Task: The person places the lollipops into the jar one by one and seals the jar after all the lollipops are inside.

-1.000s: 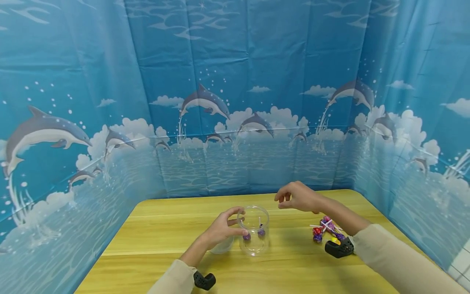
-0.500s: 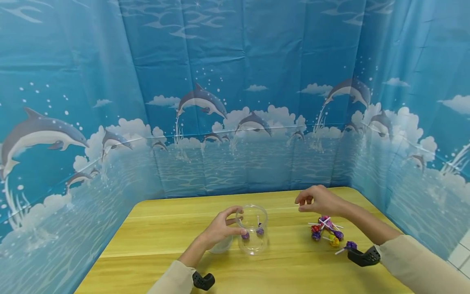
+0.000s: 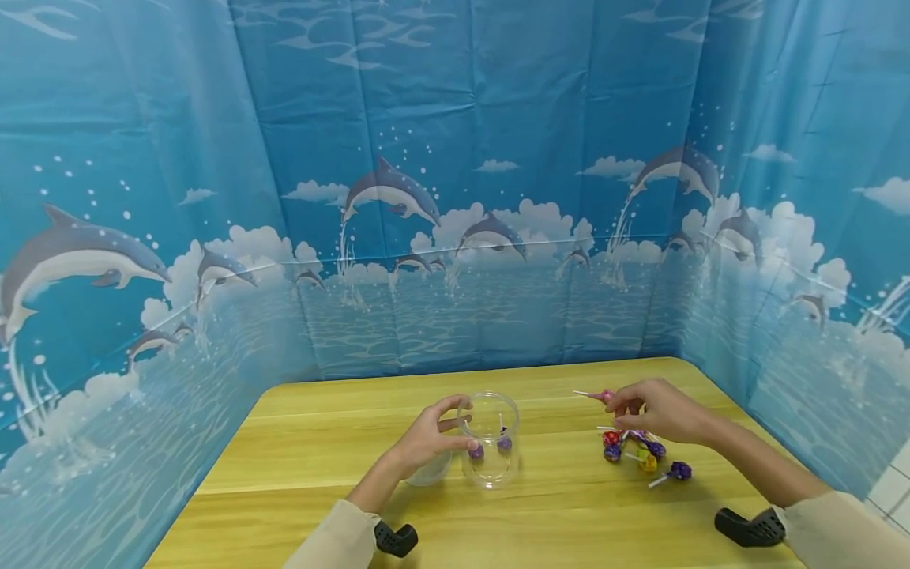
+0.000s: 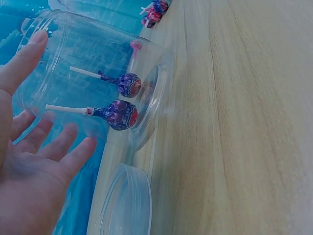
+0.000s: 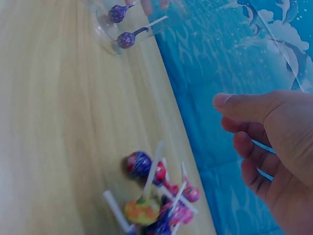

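Note:
My left hand (image 3: pixel 429 436) grips a clear plastic jar (image 3: pixel 490 472) near its rim, thumb on one side and fingers on the other. Inside the jar, two purple-wrapped lollipops (image 4: pixel 117 115) lie with white sticks pointing toward the mouth. My right hand (image 3: pixel 661 411) hovers above the lollipop pile, its fingers loosely bent; the right wrist view shows nothing between thumb and fingers (image 5: pixel 252 152). Just past the fingertips in the head view is a pink lollipop (image 3: pixel 604 396). Under the hand lie red, purple and pink lollipops, with a yellow lollipop (image 3: pixel 648 462) nearer me.
A round translucent lid (image 4: pixel 128 200) rests on the wooden table (image 3: pixel 320 474) left of the jar. One purple lollipop (image 3: pixel 680 470) lies apart, on the near right side of the pile. A blue dolphin-print curtain (image 3: pixel 426 197) surrounds the table's back and sides.
My right hand has moved right, away from the jar to above the lollipop pile, uncovering the pink lollipop and the nearer ones. The left hand and jar have stayed in place.

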Available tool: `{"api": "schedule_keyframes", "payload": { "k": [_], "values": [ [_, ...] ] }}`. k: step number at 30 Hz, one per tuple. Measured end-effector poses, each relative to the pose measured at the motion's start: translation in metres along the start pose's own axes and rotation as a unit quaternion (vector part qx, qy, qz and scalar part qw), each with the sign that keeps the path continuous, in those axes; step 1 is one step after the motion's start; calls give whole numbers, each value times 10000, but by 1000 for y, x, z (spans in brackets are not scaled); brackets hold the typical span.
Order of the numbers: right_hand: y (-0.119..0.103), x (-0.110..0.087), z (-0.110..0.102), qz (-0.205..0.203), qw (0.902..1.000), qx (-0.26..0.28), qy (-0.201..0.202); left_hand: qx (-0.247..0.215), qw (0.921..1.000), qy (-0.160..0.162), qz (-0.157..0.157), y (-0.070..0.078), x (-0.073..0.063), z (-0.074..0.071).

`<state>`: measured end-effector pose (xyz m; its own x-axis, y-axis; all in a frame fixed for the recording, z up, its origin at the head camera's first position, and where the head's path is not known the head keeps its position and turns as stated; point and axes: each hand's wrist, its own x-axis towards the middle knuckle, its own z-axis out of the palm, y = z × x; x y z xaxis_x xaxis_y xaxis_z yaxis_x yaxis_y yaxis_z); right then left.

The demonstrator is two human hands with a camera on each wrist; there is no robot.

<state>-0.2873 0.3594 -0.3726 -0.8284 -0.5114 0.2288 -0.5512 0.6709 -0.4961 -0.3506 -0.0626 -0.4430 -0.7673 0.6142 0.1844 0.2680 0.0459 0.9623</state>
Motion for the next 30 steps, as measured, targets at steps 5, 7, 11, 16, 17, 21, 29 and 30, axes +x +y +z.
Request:
{"api": "schedule_keyframes", "payload": {
  "k": [5,7,11,16,17,21,29,30],
  "values": [
    [10,-16,5,54,9998,144,-87,13,10000,20,34,0,0,0],
    [15,-23,6,106,9996,251,-124,36,10000,33,52,1,0,0],
    [24,-35,8,162,9992,329,-163,76,10000,48,21,3,1,0],
    [37,-47,15,90,9993,286,-203,87,10000,13,10,3,1,0],
    [40,-49,17,43,9994,279,-200,70,10000,4,21,2,1,-1],
    [52,-55,26,-389,9991,107,-159,13,10000,1,-1,1,0,-1],
    [67,-59,41,-861,9958,-105,-285,-4,10000,51,-25,1,0,-1],
    [67,-59,42,-858,9957,-133,-310,3,10000,53,-10,1,0,-1]
  ]
}}
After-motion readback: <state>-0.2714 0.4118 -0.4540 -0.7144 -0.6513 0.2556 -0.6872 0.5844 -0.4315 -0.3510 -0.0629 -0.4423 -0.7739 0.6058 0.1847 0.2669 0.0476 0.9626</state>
